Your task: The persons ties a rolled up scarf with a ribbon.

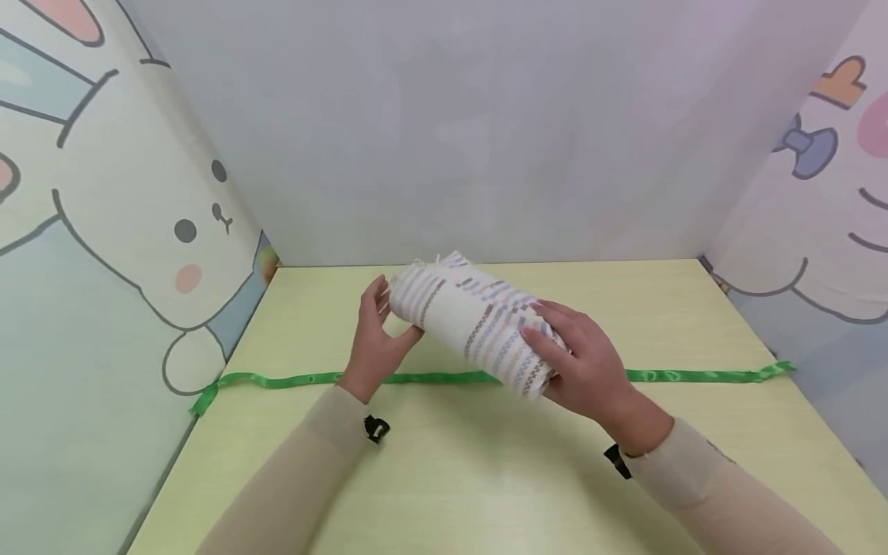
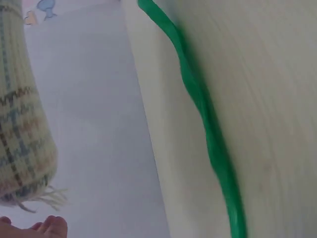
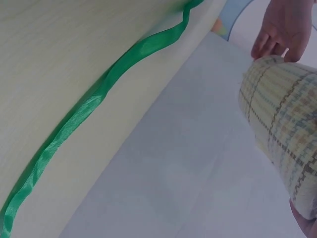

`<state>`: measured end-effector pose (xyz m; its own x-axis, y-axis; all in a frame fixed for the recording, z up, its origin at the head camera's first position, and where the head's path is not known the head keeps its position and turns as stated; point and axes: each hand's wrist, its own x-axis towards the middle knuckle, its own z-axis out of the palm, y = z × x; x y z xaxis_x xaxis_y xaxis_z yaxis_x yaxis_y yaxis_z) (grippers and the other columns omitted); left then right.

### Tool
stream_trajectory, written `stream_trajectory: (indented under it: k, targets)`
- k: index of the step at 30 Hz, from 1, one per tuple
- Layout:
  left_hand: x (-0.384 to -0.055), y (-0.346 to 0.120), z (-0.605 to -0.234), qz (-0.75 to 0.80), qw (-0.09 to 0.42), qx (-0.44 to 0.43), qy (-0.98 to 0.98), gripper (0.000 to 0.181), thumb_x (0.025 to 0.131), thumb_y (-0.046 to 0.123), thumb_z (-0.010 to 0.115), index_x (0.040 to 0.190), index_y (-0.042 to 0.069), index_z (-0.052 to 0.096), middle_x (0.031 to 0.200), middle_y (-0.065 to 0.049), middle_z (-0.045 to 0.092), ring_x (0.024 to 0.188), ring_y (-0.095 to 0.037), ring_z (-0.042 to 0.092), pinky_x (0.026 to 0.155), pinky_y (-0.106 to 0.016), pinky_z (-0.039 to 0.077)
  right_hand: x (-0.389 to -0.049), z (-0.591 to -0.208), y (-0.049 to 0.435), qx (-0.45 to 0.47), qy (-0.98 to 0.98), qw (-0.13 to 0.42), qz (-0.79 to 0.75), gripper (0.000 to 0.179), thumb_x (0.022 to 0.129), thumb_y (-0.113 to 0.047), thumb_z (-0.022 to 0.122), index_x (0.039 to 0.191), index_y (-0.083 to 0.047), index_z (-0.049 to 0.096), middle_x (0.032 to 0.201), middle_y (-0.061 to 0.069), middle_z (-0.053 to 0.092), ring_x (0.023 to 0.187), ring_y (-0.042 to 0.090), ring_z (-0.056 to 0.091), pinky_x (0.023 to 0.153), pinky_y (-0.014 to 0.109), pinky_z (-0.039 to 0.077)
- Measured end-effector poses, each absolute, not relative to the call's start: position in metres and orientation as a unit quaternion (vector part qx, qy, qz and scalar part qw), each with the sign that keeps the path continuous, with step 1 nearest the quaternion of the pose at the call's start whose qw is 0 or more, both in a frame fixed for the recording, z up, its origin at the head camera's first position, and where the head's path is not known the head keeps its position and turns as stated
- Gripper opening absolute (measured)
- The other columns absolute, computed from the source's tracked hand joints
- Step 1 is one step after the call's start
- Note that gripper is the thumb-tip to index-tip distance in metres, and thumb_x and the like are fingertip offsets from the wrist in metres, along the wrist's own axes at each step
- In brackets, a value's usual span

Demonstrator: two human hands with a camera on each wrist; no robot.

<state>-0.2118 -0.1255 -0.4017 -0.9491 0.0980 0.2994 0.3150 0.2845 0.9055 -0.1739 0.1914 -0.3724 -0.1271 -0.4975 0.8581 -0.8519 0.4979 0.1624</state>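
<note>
A rolled-up woven cloth (image 1: 466, 320), white with blue, brown and pink stripes and a fringe at its left end, is held up above the table. My right hand (image 1: 590, 366) grips its right end, thumb on the near side. At the fringed end is my left hand (image 1: 378, 343), thumb and fingers spread apart around it. In the left wrist view the fingertips (image 2: 53, 226) lie just below the fringe of the cloth roll (image 2: 22, 134). The right wrist view shows the left hand (image 3: 285, 29) with extended fingers right at the end of the roll (image 3: 285, 106).
A green ribbon (image 1: 298, 381) runs across the pale yellow table (image 1: 444, 478) from side to side, passing below the cloth in view. A plain grey wall (image 1: 472, 139) stands behind, and walls with cartoon drawings (image 1: 125, 254) flank the table.
</note>
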Motion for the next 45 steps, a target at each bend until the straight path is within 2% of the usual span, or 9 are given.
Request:
stream_trajectory:
  k: [5, 8, 12, 18, 28, 33, 38, 41, 45]
  targets:
    - [-0.205, -0.107, -0.405, -0.768, 0.004, -0.07, -0.636, 0.077, 0.103, 0.027, 0.065, 0.159, 0.025, 0.014, 0.152, -0.004, 0.041, 0.137, -0.02, 0.047, 0.114, -0.038, 0.039, -0.175, -0.37, 0.187, 0.456, -0.708, 0.497, 0.207, 0.032, 0.102, -0.031, 0.064, 0.119, -0.004, 0.059, 0.119, 0.029, 0.063, 0.106, 0.05, 0.065, 0.073, 0.062, 0.057]
    - [-0.203, -0.099, -0.403, -0.854, -0.042, -0.069, -0.513, 0.054, 0.107, 0.025, 0.055, 0.151, 0.023, 0.023, 0.138, -0.008, 0.049, 0.121, -0.023, 0.057, 0.107, -0.037, 0.045, -0.174, -0.37, 0.186, 0.455, -0.708, 0.5, 0.205, 0.031, 0.102, -0.03, 0.064, 0.119, -0.004, 0.059, 0.119, 0.029, 0.064, 0.106, 0.05, 0.065, 0.072, 0.062, 0.057]
    - [-0.202, -0.09, -0.401, -0.907, -0.093, -0.079, -0.403, 0.035, 0.11, 0.032, 0.046, 0.139, 0.019, 0.032, 0.126, -0.007, 0.049, 0.105, -0.021, 0.054, 0.092, -0.033, 0.048, -0.17, -0.372, 0.186, 0.459, -0.716, 0.492, 0.186, 0.03, 0.102, -0.029, 0.062, 0.119, -0.005, 0.058, 0.119, 0.028, 0.064, 0.104, 0.05, 0.066, 0.07, 0.061, 0.058]
    - [-0.207, -0.081, -0.4, -0.924, -0.108, -0.059, -0.363, 0.047, 0.108, 0.045, 0.051, 0.143, 0.017, 0.039, 0.132, -0.006, 0.051, 0.112, -0.018, 0.057, 0.084, -0.03, 0.052, -0.161, -0.378, 0.184, 0.468, -0.714, 0.497, 0.155, 0.026, 0.103, -0.029, 0.06, 0.118, -0.007, 0.059, 0.117, 0.026, 0.065, 0.103, 0.049, 0.067, 0.068, 0.057, 0.059]
    - [-0.214, -0.076, -0.404, -0.934, -0.097, 0.039, -0.342, 0.057, 0.101, 0.04, 0.065, 0.146, 0.015, 0.043, 0.138, -0.008, 0.054, 0.119, -0.022, 0.058, 0.091, -0.032, 0.053, -0.149, -0.385, 0.18, 0.453, -0.755, 0.447, 0.158, 0.037, 0.103, -0.037, 0.057, 0.126, -0.008, 0.058, 0.131, 0.026, 0.06, 0.11, 0.044, 0.064, 0.073, 0.055, 0.058]
    - [-0.215, -0.079, -0.408, -0.931, -0.096, 0.055, -0.347, 0.057, 0.099, 0.041, 0.066, 0.146, 0.016, 0.045, 0.14, -0.007, 0.055, 0.121, -0.022, 0.057, 0.094, -0.033, 0.053, -0.14, -0.384, 0.18, 0.439, -0.795, 0.381, 0.172, 0.056, 0.096, -0.05, 0.063, 0.135, -0.011, 0.055, 0.143, 0.026, 0.052, 0.114, 0.043, 0.061, 0.076, 0.055, 0.057]
    - [-0.216, -0.08, -0.412, -0.928, -0.099, 0.06, -0.353, 0.056, 0.098, 0.041, 0.068, 0.144, 0.015, 0.047, 0.136, -0.006, 0.057, 0.12, -0.022, 0.058, 0.096, -0.033, 0.051, -0.127, -0.378, 0.18, 0.398, -0.843, 0.289, 0.217, 0.096, 0.077, -0.069, 0.077, 0.147, -0.012, 0.046, 0.156, 0.022, 0.04, 0.119, 0.038, 0.06, 0.079, 0.05, 0.057]
    - [-0.215, -0.079, -0.413, -0.921, -0.103, 0.074, -0.368, 0.053, 0.097, 0.039, 0.069, 0.141, 0.015, 0.05, 0.131, -0.006, 0.06, 0.115, -0.021, 0.061, 0.093, -0.033, 0.051, -0.122, -0.368, 0.18, 0.34, -0.876, 0.19, 0.284, 0.103, 0.077, -0.069, 0.079, 0.154, -0.014, 0.039, 0.162, 0.015, 0.034, 0.122, 0.034, 0.06, 0.081, 0.047, 0.057]
    - [-0.214, -0.077, -0.415, -0.907, -0.105, 0.073, -0.401, 0.045, 0.099, 0.034, 0.068, 0.136, 0.015, 0.051, 0.125, -0.006, 0.061, 0.109, -0.021, 0.062, 0.089, -0.034, 0.052, -0.13, -0.356, 0.183, 0.233, -0.881, -0.011, 0.411, 0.091, 0.093, -0.053, 0.072, 0.161, -0.015, 0.025, 0.161, 0.013, 0.033, 0.128, 0.035, 0.056, 0.086, 0.045, 0.055]
